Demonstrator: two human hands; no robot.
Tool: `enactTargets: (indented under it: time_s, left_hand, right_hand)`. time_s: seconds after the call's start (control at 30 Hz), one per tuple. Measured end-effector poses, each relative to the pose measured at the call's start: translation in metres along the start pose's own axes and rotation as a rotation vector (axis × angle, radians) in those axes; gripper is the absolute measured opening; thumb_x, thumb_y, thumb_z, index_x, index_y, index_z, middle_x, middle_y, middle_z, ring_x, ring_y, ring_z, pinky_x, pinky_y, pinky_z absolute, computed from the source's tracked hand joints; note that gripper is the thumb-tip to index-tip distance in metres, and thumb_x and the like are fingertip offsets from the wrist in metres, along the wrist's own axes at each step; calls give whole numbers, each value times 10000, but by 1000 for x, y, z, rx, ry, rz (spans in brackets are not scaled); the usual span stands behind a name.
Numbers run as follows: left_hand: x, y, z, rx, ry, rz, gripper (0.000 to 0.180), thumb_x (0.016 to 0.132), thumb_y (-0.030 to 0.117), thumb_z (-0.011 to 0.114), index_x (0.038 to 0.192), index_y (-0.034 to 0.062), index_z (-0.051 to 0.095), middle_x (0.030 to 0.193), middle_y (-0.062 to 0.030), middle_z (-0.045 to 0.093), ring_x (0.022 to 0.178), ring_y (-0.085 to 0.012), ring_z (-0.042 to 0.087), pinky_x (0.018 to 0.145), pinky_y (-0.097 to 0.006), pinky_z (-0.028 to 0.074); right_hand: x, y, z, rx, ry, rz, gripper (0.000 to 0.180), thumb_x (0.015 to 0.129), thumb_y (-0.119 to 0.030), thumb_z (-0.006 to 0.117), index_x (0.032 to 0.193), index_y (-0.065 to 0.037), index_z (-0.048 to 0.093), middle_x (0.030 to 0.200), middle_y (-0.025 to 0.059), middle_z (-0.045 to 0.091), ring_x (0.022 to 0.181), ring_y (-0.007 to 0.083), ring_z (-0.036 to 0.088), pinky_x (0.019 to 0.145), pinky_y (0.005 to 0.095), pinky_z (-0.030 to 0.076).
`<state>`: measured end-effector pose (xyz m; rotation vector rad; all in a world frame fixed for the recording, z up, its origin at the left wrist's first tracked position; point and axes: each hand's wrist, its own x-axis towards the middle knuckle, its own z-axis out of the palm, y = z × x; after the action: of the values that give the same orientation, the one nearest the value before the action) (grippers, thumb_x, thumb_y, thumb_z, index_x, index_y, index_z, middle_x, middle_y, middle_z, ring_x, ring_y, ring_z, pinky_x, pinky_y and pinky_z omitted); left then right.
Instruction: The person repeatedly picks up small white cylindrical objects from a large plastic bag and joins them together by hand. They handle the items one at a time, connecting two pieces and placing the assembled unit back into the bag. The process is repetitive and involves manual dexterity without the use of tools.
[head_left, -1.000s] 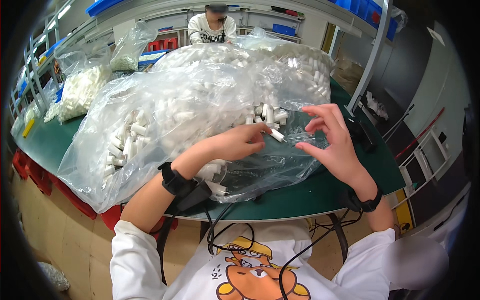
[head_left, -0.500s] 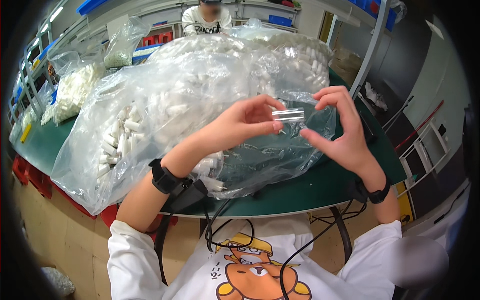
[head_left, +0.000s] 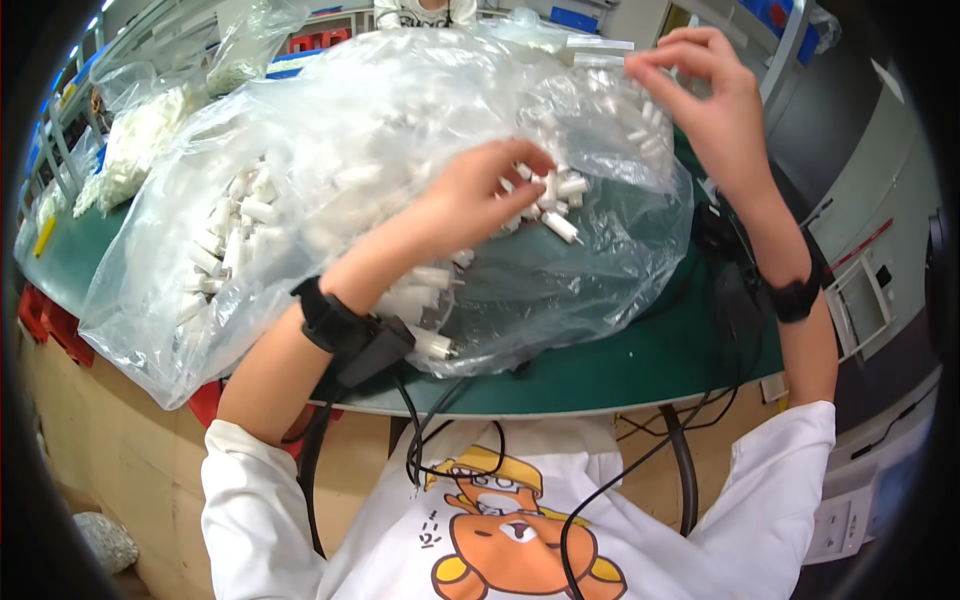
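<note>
My right hand (head_left: 705,90) is raised at the far right of the table, thumb and fingers pinched on the end of a clear tube (head_left: 600,60). The tube points left, above the big plastic bag. My left hand (head_left: 485,190) hovers over the bag's open mouth, fingers curved, with a gap between thumb and forefinger. Nothing shows in its grip. Beside its fingertips lies a heap of small white cylinders (head_left: 560,228), some with a thin pin at one end. More white cylinders (head_left: 240,225) show through the clear plastic bag (head_left: 620,270).
The bag spreads over a green table (head_left: 590,375). Another bag of white pieces (head_left: 140,150) stands at the left, near a yellow tool (head_left: 45,236). Black cables (head_left: 430,420) hang from the wrist straps past the table's front edge. A person (head_left: 425,12) is at the far side.
My right hand has moved up and away to the right, taking the clear tube from my left hand. The left hand has moved slightly back toward the white cylinders.
</note>
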<state>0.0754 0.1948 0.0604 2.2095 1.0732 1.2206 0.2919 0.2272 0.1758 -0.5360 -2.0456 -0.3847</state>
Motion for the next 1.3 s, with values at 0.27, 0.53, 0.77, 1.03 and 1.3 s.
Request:
enactTargets:
  time_s: [0.27, 0.53, 0.77, 1.03, 1.3]
  left_hand:
    - [-3, -23, 13, 202, -140, 70, 130, 796, 87, 554, 918, 56, 586, 936, -151, 537, 895, -332, 537, 770, -394, 443]
    - [-14, -38, 19, 335, -376, -68, 258, 755, 106, 560, 1001, 28, 560, 979, -160, 529, 975, -340, 518, 814, -420, 433]
    - [-18, -34, 13, 350, -487, -155, 284, 773, 148, 550, 1038, 44, 560, 1031, -148, 513, 1018, -327, 507, 831, -419, 432]
    - [-15, -32, 17, 344, -511, -141, 268, 784, 158, 549, 1027, 45, 563, 1043, -145, 504, 1028, -326, 501, 838, -416, 428]
    - [-18, -36, 14, 360, -491, -136, 259, 783, 160, 552, 1015, 44, 556, 1048, -145, 497, 1029, -325, 493, 840, -416, 428]
  right_hand:
    - [138, 63, 162, 307, -199, 838, 294, 662, -271, 785, 837, -54, 691, 806, 32, 640, 757, 129, 565, 588, 303, 415]
    - [167, 82, 242, 628, -146, 1193, 117, 756, -144, 621, 828, -55, 595, 758, 40, 656, 642, 155, 617, 570, 296, 419]
    - [155, 98, 264, 552, -393, 1101, 292, 783, -191, 582, 1035, -44, 574, 1037, 54, 623, 969, 205, 553, 791, 357, 431]
    - [146, 132, 274, 246, -367, 685, 406, 725, -167, 598, 1103, -28, 542, 1161, 127, 561, 1050, 277, 532, 850, 386, 425]
    - [138, 110, 290, -136, -400, 364, 482, 737, -92, 510, 1211, -14, 459, 1188, 221, 521, 1135, 324, 495, 904, 375, 417]
